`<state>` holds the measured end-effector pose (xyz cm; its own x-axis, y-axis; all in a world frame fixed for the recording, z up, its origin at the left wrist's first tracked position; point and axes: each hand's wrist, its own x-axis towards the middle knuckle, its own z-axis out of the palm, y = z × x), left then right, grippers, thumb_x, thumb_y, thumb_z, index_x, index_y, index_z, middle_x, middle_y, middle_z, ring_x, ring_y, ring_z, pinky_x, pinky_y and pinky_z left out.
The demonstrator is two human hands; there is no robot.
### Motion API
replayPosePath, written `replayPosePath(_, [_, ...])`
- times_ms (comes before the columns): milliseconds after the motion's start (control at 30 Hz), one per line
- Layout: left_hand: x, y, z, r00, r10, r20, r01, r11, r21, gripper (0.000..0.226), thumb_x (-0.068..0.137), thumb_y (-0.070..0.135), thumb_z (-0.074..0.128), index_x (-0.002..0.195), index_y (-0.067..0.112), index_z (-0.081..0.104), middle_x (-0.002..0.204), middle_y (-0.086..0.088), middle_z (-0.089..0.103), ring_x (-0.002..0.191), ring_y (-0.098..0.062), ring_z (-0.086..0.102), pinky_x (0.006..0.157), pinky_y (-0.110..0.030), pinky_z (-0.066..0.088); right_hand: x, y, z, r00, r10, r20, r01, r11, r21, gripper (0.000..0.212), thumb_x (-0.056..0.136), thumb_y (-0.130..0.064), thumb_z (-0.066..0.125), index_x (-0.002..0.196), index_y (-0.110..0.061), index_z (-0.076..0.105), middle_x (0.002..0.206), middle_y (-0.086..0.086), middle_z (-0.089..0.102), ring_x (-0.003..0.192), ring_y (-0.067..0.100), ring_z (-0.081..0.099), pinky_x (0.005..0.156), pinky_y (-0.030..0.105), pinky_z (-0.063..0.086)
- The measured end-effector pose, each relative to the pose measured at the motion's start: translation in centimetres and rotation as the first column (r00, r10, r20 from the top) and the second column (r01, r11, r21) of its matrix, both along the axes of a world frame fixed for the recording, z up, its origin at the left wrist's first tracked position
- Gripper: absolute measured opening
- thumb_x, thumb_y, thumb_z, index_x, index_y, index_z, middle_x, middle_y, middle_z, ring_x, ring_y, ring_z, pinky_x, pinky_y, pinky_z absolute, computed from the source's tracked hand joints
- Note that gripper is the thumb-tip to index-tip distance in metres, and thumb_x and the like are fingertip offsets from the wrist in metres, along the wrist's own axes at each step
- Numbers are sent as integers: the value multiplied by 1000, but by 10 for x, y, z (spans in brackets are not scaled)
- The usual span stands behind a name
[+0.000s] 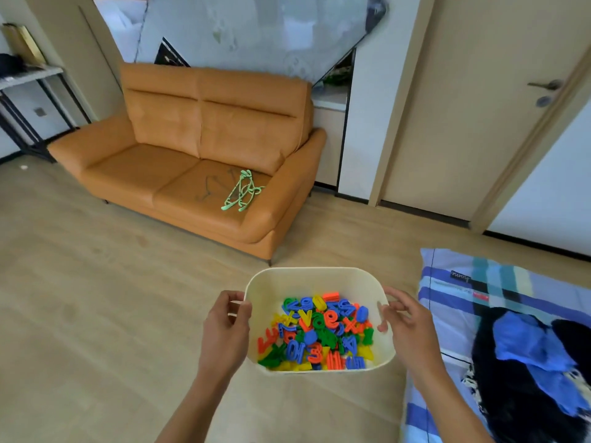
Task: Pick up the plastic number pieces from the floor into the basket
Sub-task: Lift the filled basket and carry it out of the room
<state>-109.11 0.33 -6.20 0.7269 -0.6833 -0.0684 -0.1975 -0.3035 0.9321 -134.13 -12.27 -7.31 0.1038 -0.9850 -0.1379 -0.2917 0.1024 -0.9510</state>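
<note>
Indoors, left hand and right hand grip the cream basket by opposite rims, fingers curled; colourful plastic number pieces lie heaped inside, over the wooden floor by an orange sofa.

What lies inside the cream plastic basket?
A heap of red, blue, green and yellow plastic number and letter pieces lies in the cream plastic basket. The lower pieces and most of the bottom are covered.
</note>
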Motion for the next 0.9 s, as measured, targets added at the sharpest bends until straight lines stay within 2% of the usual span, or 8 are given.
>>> replayPosePath(300, [99, -205, -19, 960, -279, 12, 279, 960, -30, 6, 94, 16, 58, 93, 21, 61, 81, -1, 67, 63, -7, 58, 64, -35, 52, 79, -132, -16, 952, -306, -1, 306, 952, -5, 30, 95, -1, 59, 118, -18, 67, 78, -4, 66, 60, 22, 63, 66, 33, 48])
replayPosePath(433, [119, -298, -12, 896, -443, 26, 444, 895, -33, 2, 93, 20, 60, 94, 17, 61, 81, -1, 65, 62, -3, 58, 63, -34, 51, 94, -176, -13, 886, -463, -7, 463, 886, -1, 35, 95, -3, 59, 118, -28, 68, 69, -11, 66, 57, 16, 65, 66, 31, 46])
replayPosePath(533, [117, -360, -9, 848, -528, 43, 529, 849, -2, 3, 93, 15, 60, 93, 17, 62, 81, 0, 68, 61, -2, 59, 64, -32, 49, 92, -204, -10, 837, -547, -20, 547, 837, 19, 35, 95, -4, 58, 121, -25, 68, 72, -13, 66, 53, 8, 65, 63, 25, 45])
replayPosePath(667, [96, -450, -17, 763, -646, -15, 647, 763, 17, 7, 93, 12, 59, 93, 18, 63, 82, -1, 68, 63, -9, 59, 62, -30, 50, 77, -255, -14, 752, -658, -37, 659, 751, 43, 29, 97, -7, 58, 121, -20, 67, 86, 2, 66, 54, 6, 64, 59, 15, 45])
replayPosePath(733, [82, -494, -22, 728, -685, -27, 686, 726, 48, 6, 94, 14, 59, 92, 19, 62, 83, 0, 68, 70, -18, 62, 65, -32, 51, 67, -283, -17, 725, -687, -35, 688, 724, 45, 30, 97, -6, 57, 119, -24, 67, 84, 2, 66, 55, 7, 65, 60, 17, 46])
replayPosePath(800, [63, -547, -26, 693, -720, -32, 720, 691, 64, 5, 95, 17, 58, 92, 18, 62, 83, -1, 68, 72, -19, 62, 64, -31, 48, 53, -323, -21, 694, -719, -27, 720, 693, 36, 30, 96, -7, 58, 116, -27, 68, 76, -3, 68, 58, 11, 67, 62, 22, 48])
replayPosePath(900, [36, -613, -24, 664, -747, -11, 745, 662, 81, 5, 95, 17, 57, 92, 16, 61, 81, -3, 66, 68, -19, 60, 59, -26, 44, 31, -379, -24, 668, -744, -32, 744, 666, 47, 28, 97, -10, 59, 117, -27, 68, 74, 1, 68, 60, 13, 67, 59, 18, 48])
